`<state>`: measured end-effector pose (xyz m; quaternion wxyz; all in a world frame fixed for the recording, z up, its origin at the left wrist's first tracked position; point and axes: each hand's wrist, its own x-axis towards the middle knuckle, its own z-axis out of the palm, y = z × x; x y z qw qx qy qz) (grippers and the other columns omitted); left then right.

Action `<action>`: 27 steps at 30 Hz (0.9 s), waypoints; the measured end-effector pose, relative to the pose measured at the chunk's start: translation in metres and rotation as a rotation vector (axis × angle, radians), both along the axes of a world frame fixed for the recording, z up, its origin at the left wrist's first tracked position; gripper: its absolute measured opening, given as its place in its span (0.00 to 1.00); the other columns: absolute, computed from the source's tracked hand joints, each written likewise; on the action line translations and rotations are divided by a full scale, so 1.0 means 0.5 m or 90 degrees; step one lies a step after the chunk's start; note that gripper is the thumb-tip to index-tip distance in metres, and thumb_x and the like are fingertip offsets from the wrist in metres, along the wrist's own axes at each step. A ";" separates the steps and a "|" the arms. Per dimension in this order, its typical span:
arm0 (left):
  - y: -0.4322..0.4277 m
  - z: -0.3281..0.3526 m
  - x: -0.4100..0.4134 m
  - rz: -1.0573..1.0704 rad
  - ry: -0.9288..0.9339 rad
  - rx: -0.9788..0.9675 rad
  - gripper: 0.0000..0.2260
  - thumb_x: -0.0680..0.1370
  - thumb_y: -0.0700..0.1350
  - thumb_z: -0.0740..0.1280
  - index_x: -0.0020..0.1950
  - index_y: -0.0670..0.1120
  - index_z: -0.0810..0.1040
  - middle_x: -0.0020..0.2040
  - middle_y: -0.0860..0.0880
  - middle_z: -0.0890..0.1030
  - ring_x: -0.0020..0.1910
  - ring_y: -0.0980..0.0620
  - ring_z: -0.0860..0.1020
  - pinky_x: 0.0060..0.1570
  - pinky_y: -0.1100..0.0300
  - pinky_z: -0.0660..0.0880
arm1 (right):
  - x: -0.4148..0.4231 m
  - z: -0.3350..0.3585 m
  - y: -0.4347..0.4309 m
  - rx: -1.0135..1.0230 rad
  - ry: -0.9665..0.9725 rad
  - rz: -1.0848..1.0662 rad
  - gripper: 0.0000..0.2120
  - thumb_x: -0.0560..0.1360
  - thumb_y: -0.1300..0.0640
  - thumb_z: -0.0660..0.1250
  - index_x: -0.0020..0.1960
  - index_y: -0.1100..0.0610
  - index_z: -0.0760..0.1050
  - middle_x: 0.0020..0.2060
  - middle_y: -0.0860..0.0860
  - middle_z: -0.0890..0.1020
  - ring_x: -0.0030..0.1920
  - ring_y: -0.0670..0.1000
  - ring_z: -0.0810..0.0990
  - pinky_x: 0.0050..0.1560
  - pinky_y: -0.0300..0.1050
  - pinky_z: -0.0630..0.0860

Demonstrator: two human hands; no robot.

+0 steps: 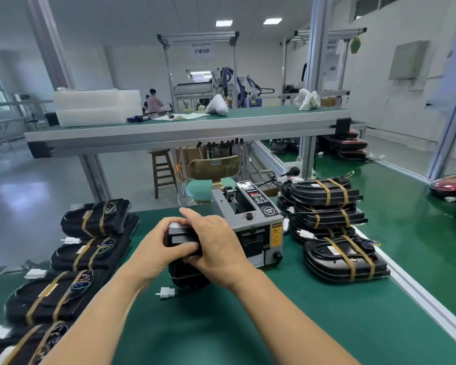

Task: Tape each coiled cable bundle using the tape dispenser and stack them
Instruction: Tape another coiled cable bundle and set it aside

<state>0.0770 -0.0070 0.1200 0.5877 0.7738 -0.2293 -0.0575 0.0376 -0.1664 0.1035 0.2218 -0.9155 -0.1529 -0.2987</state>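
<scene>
Black cable bundle (187, 277), fingers (188, 214) of left hand (157, 243), right hand (217, 241) curled round top

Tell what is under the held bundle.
The cable bundle, gripped by left hand and right hand, seems to rest on the green mat; its underside is hidden.
</scene>
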 end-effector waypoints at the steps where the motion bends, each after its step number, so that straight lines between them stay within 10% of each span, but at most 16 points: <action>1: 0.003 -0.005 0.000 -0.001 0.011 -0.026 0.26 0.58 0.55 0.79 0.55 0.58 0.79 0.53 0.52 0.83 0.55 0.51 0.81 0.55 0.55 0.77 | 0.003 -0.003 0.003 -0.003 -0.006 0.008 0.41 0.68 0.55 0.76 0.77 0.53 0.61 0.58 0.50 0.80 0.57 0.54 0.75 0.65 0.49 0.67; 9: -0.001 -0.019 0.007 -0.022 0.010 -0.050 0.19 0.66 0.48 0.78 0.55 0.51 0.79 0.52 0.50 0.84 0.51 0.55 0.81 0.53 0.61 0.74 | -0.038 -0.029 -0.043 0.185 -0.036 0.017 0.35 0.70 0.56 0.68 0.76 0.52 0.63 0.74 0.47 0.67 0.78 0.47 0.57 0.77 0.39 0.51; 12: 0.002 -0.026 0.009 -0.031 0.029 -0.064 0.17 0.69 0.44 0.78 0.55 0.49 0.79 0.50 0.51 0.85 0.49 0.56 0.82 0.47 0.69 0.74 | -0.054 -0.071 -0.100 0.602 -0.092 -0.241 0.12 0.72 0.61 0.67 0.53 0.49 0.78 0.52 0.47 0.80 0.55 0.49 0.78 0.55 0.35 0.72; 15: -0.005 -0.032 0.007 -0.045 0.046 -0.094 0.17 0.68 0.45 0.75 0.56 0.46 0.77 0.46 0.52 0.84 0.45 0.59 0.81 0.44 0.72 0.74 | -0.039 -0.111 -0.151 0.894 0.073 -0.377 0.05 0.76 0.61 0.66 0.44 0.55 0.81 0.36 0.50 0.80 0.36 0.51 0.74 0.37 0.42 0.70; 27: -0.026 -0.048 -0.012 -0.086 0.061 -0.178 0.19 0.70 0.48 0.73 0.58 0.43 0.74 0.47 0.51 0.83 0.46 0.59 0.80 0.46 0.71 0.74 | -0.017 -0.110 -0.151 0.948 0.131 -0.361 0.11 0.75 0.59 0.71 0.33 0.58 0.79 0.27 0.49 0.79 0.21 0.44 0.71 0.30 0.43 0.73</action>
